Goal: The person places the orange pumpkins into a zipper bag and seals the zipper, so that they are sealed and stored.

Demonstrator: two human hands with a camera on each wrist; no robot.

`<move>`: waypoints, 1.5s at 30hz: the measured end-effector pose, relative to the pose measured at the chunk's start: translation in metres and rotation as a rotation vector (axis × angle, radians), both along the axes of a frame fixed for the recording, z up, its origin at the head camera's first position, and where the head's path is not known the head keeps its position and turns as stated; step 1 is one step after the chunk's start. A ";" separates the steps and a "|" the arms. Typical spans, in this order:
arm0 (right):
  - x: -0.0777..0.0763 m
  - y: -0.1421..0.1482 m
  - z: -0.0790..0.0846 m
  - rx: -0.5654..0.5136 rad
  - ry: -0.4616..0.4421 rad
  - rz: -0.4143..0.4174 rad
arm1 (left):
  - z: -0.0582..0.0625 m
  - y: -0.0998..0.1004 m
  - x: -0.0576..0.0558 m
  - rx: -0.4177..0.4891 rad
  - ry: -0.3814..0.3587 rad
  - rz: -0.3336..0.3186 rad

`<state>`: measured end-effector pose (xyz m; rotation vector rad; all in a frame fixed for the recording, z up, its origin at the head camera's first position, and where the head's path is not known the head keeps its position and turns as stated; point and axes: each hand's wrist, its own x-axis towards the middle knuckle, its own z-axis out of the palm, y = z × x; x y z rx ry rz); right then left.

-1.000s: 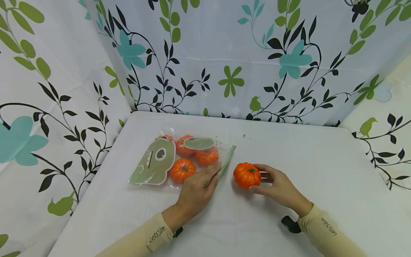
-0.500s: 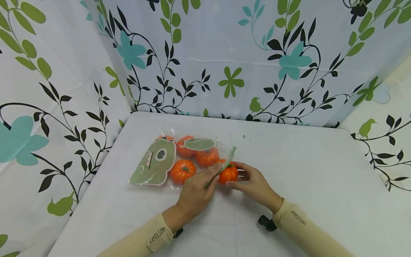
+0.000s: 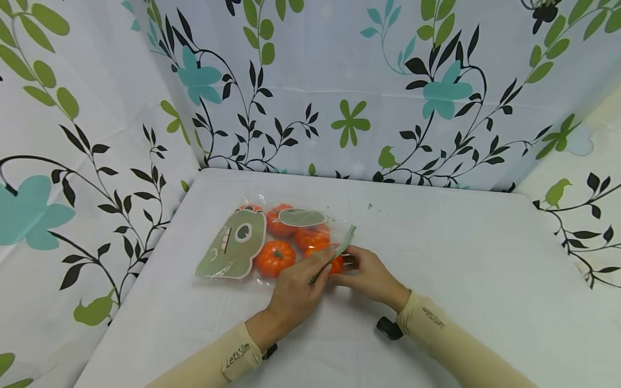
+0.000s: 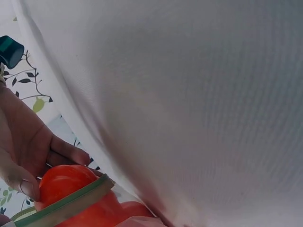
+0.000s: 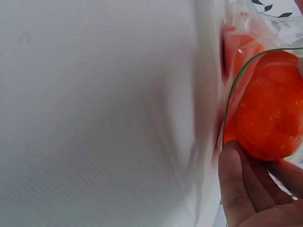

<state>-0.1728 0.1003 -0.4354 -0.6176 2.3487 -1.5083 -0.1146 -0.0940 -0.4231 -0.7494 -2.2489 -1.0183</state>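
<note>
A clear plastic bag (image 3: 228, 250) with a green one-eyed monster print lies on the white table. Several small orange pumpkins (image 3: 275, 259) are inside it. My left hand (image 3: 293, 291) pinches the green rim strip (image 3: 350, 237) at the bag's right-hand mouth. Another orange pumpkin (image 3: 337, 264) is at that opening, partly behind the strip, and my right hand (image 3: 371, 275) grips it from the right. In the right wrist view this pumpkin (image 5: 272, 111) sits within the rim's loop, with fingers (image 5: 232, 179) under it. The left wrist view shows the pumpkin (image 4: 66, 182) passing behind the strip.
The table (image 3: 461, 253) stretches to the right of the bag and in front of it. Leaf-patterned cloth (image 3: 310, 86) hangs behind the table and at both sides. A small dark camera (image 3: 390, 327) is on the right wrist.
My right hand has moved left with the pumpkin, from the table beside the bag into the bag's mouth. The left hand has kept its place on the rim.
</note>
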 end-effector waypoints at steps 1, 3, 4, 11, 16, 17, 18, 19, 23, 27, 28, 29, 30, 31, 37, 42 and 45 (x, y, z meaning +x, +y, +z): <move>0.000 -0.001 0.000 0.003 -0.002 0.005 | 0.000 0.000 0.000 -0.001 0.002 0.003; -0.001 -0.004 0.000 0.002 -0.008 0.016 | 0.000 0.000 0.000 0.000 0.006 0.007; -0.001 -0.005 0.000 0.005 -0.008 0.022 | 0.000 0.000 0.000 -0.002 0.009 0.009; -0.004 -0.013 -0.005 -0.024 0.040 0.080 | -0.002 -0.001 -0.001 -0.024 0.030 0.014; -0.007 -0.013 -0.011 -0.009 0.088 0.166 | -0.004 -0.002 -0.002 -0.059 0.053 0.008; -0.007 -0.013 -0.012 0.004 0.094 0.183 | -0.005 -0.003 -0.002 -0.067 0.061 0.007; -0.008 -0.012 -0.013 0.017 0.099 0.199 | -0.005 -0.003 -0.002 -0.072 0.070 0.006; -0.008 -0.012 -0.014 0.030 0.104 0.211 | -0.005 -0.003 -0.002 -0.075 0.078 0.004; -0.009 -0.010 -0.015 0.064 0.111 0.231 | -0.006 -0.003 -0.003 -0.078 0.092 0.007; -0.010 -0.011 -0.016 0.053 0.105 0.207 | -0.006 -0.002 -0.003 -0.094 0.106 0.022; -0.010 -0.012 -0.016 0.036 0.104 0.203 | -0.006 -0.002 -0.003 -0.104 0.117 0.029; -0.010 -0.012 -0.017 0.020 0.104 0.199 | -0.006 -0.002 -0.002 -0.111 0.122 0.035; -0.011 -0.013 -0.017 0.004 0.104 0.198 | -0.006 -0.001 -0.002 -0.119 0.123 0.036; -0.011 -0.014 -0.017 -0.010 0.102 0.197 | -0.006 -0.001 -0.002 -0.125 0.125 0.038; -0.016 -0.015 -0.020 0.010 0.140 0.241 | -0.005 -0.001 -0.001 -0.144 0.121 0.046; -0.018 -0.017 -0.017 0.124 0.195 0.290 | -0.007 -0.001 -0.001 -0.146 0.137 0.050; -0.017 -0.018 -0.015 0.171 0.251 0.299 | -0.006 -0.002 -0.001 -0.137 0.133 0.051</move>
